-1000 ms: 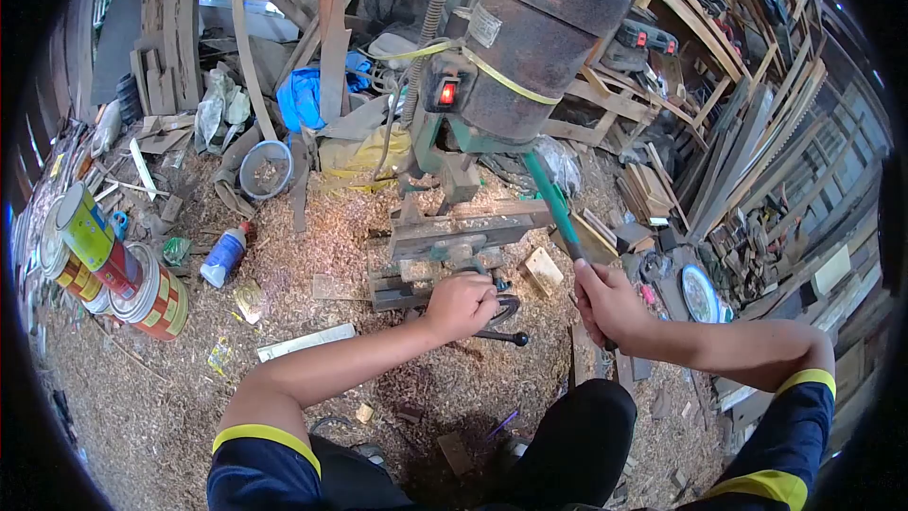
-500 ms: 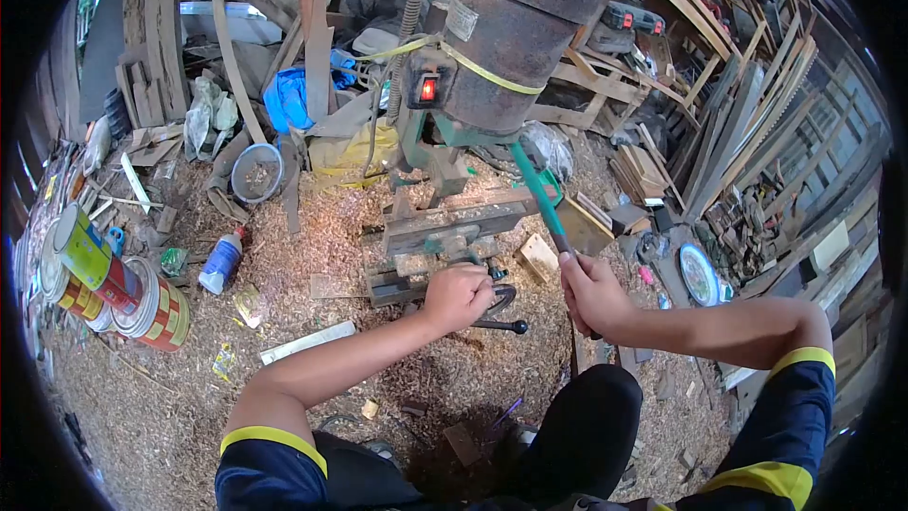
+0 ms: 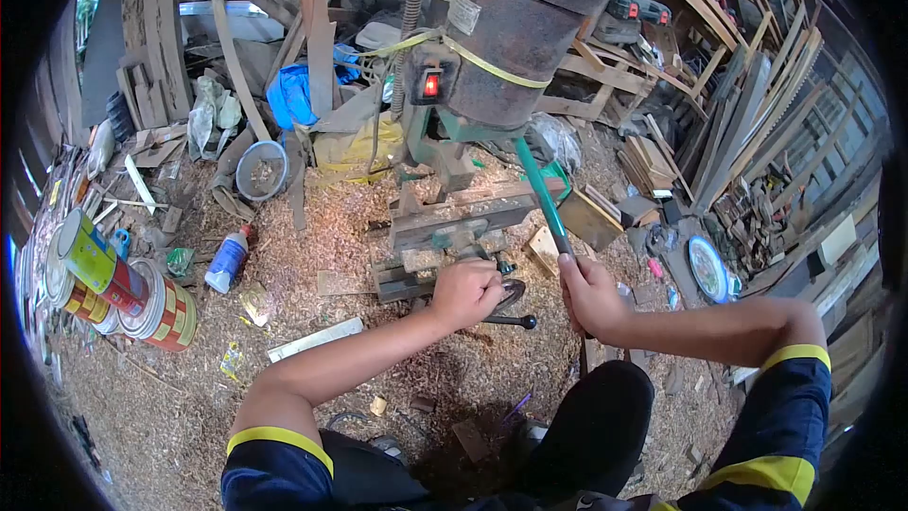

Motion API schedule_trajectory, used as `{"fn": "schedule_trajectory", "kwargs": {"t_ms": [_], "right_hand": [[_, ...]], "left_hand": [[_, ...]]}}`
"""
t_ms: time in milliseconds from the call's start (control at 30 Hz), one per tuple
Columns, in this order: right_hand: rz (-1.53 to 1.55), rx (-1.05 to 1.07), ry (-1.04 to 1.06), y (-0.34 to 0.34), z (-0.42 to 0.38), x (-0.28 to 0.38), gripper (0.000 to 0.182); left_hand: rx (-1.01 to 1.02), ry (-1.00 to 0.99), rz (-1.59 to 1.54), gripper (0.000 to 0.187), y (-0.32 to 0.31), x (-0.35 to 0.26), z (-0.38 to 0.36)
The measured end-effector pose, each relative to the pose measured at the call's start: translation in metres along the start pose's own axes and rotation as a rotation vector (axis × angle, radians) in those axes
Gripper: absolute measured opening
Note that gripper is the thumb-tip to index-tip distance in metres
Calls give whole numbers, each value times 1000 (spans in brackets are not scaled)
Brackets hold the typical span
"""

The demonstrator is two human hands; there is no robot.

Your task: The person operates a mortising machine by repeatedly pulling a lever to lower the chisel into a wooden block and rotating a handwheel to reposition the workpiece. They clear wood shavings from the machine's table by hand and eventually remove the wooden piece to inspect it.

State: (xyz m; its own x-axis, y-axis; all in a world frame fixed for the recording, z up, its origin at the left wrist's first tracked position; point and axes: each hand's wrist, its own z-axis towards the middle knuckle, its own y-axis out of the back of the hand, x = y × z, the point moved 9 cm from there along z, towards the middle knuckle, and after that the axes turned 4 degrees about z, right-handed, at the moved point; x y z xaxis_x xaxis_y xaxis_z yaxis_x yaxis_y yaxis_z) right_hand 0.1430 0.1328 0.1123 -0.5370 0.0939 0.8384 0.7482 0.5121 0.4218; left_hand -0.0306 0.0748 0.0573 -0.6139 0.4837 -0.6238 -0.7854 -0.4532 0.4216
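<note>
My right hand (image 3: 594, 298) is closed around the lower end of a long green lever (image 3: 539, 185), which slopes down from the machine's head. At the handwheel (image 3: 512, 297) my left hand (image 3: 467, 294) is curled over the rim; the wheel has a black knobbed handle (image 3: 526, 322). Behind the left hand sits the machine's vise (image 3: 445, 227), with a length of wood (image 3: 492, 193) across it. Above stands a rusty motor housing (image 3: 515, 38) bound with a yellow strap, its switch (image 3: 432, 84) glowing red. The tool under the head is hard to make out.
Wood shavings (image 3: 312, 388) cover the floor. Stacked paint cans (image 3: 156, 308) and a blue-white bottle (image 3: 227, 260) stand left, near a bucket (image 3: 263, 170). Wood blocks (image 3: 544, 251) lie beside the vise. Boards (image 3: 757, 123) lean at right, by a round dish (image 3: 707, 270).
The view has shifted slightly. My left hand and the handwheel show a small change in angle, while my right hand keeps its hold on the lever at nearly the same height.
</note>
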Motion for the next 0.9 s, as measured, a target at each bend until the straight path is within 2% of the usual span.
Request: {"fn": "schedule_trajectory", "kwargs": {"t_ms": [167,333,433,500,533,633,800,900], "right_hand": [[11,3,-10,1,-4,5,43],[7,31,-79,4,-4,8,41],[33,2,-28,-5,5,-18,40],[64,-40,84,-11,13,-19,40],[92,-35,32,-10,12,-22,40],[122,-3,68,-12,11,-17,41],[18,-6,-14,-3,0,-4,42],[69,7,-2,-9,7,-15,42]], "left_hand": [[58,14,-2,23,-3,6,0],[19,-3,-29,24,-2,4,-1],[3,4,-37,24,-3,3,-4],[-16,-10,-31,24,-2,1,3],[-15,-7,-25,24,-1,0,3],[18,-7,-58,23,0,0,0],[9,-31,-47,22,0,2,0],[-3,-17,-37,21,0,3,1]]}}
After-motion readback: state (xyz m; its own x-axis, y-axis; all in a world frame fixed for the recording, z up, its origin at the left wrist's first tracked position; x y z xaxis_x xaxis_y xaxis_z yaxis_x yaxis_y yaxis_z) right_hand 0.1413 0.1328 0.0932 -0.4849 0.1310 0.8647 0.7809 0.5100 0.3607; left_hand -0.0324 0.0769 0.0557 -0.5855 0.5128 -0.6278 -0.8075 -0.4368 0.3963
